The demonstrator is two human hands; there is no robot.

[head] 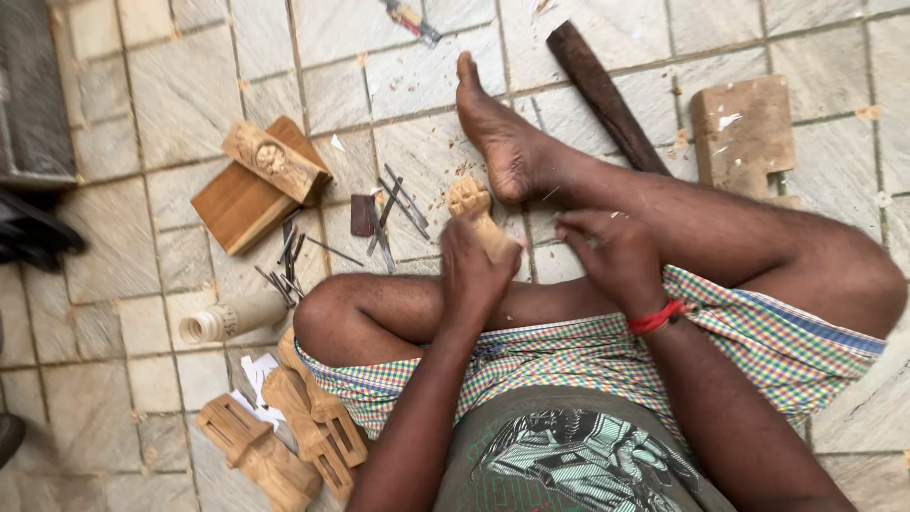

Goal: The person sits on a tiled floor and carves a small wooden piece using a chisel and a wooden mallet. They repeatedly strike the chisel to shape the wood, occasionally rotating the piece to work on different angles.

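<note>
On the far left of the tiled floor (142,104) lies a pale turned wooden cylinder (223,320) on its side, and below it, against your thigh, a stack of carved wooden brackets (284,436). Further up sits a flat brown board (237,204) with a carved block (275,161) resting across its corner, and just right of that a scatter of thin metal chisels (384,213) lies within easy reach. At the centre, your left hand (474,270) has its fingers clenched around the lower end of a small carved wooden piece (479,218), which rests against your foot (502,133), apparently as a brace. Its long axis runs up and slightly left, away from you, carved knob end farthest out. Your right hand (611,256) hovers just beside it, fingers curled inward; whether they grip a tool you cannot tell. Further right lie a dark wooden stick (597,90) and a rough wooden block (744,133).
</note>
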